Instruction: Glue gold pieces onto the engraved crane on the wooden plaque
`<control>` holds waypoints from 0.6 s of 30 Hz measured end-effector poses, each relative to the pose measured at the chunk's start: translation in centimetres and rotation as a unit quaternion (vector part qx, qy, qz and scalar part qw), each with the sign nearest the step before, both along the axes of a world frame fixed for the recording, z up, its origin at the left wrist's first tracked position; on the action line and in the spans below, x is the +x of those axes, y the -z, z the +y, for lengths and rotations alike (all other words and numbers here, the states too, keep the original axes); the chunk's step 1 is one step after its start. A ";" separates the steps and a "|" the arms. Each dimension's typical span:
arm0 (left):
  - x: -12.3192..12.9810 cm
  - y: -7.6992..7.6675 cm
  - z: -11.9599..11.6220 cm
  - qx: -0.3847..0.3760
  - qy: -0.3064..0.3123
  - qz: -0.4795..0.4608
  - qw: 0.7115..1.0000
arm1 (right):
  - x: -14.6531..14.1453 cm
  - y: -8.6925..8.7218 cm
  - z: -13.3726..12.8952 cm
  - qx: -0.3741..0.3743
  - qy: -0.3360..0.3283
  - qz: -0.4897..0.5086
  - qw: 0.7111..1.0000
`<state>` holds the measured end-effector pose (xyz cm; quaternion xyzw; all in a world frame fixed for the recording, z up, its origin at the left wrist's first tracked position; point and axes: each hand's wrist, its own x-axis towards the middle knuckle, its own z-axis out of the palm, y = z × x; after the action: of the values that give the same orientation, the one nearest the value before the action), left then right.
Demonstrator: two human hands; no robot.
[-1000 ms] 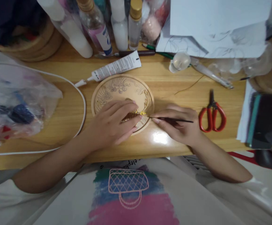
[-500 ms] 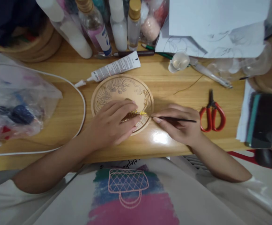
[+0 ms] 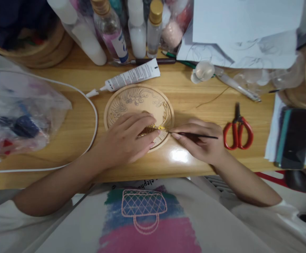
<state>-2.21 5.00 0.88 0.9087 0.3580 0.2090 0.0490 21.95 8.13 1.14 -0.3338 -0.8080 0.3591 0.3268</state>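
On the table lies a round pale wooden plate [image 3: 142, 100] with drawn wave and feather-like lines around its border. My left hand [image 3: 131, 135] rests over its lower part, thumb and fingers closed on a small gold-coloured scaly ornament [image 3: 148, 130] with fine spiky strands at its right end. My right hand [image 3: 201, 140] pinches a thin dark stick, like a fine paintbrush [image 3: 195, 134]. Its tip reaches the gold strands near the plate's right rim; whether they touch I cannot tell. My fingers hide part of the ornament.
A white glue tube [image 3: 133, 75] lies just behind the plate. Red-handled pliers [image 3: 238, 131] are right of my right hand, with a phone [image 3: 296, 137] farther right. Several bottles [image 3: 113, 38] and papers [image 3: 245, 31] line the back. A white cable [image 3: 96, 119] curves at left beside a plastic bag [image 3: 23, 116].
The view has shifted slightly, so the table things sit a little further right and lower. The dark stick has tilted a touch; both hands keep their hold.
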 end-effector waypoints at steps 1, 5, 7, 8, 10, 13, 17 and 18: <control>0.0 0.0 0.0 0.001 0.000 -0.005 1.000 | 0.0 0.0 0.0 -0.002 0.001 -0.001 1.000; -0.2 0.1 -0.1 0.003 -0.001 -0.007 1.000 | 0.1 0.1 0.0 -0.002 0.002 0.000 1.000; -0.2 0.1 -0.1 0.003 -0.003 -0.002 1.000 | 0.1 0.2 0.0 0.001 0.000 0.001 1.000; -0.2 0.0 -0.1 0.003 -0.003 0.000 1.000 | 0.1 0.2 0.0 0.002 -0.001 0.002 1.000; -0.2 0.0 -0.1 0.005 -0.003 -0.001 1.000 | 0.1 0.1 0.0 0.000 -0.001 0.002 1.000; -0.1 0.0 -0.1 0.007 -0.005 0.004 1.000 | 0.0 0.1 0.0 0.000 0.001 -0.004 1.000; -0.1 0.0 0.0 0.008 -0.007 0.009 1.000 | 0.0 0.1 0.0 0.005 0.002 0.003 1.000; -0.1 0.0 0.0 0.010 -0.006 0.005 1.000 | 0.0 0.0 0.0 0.006 0.002 0.002 1.000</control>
<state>-2.29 4.97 0.91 0.9081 0.3613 0.2084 0.0374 21.95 8.13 1.09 -0.3329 -0.8087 0.3542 0.3312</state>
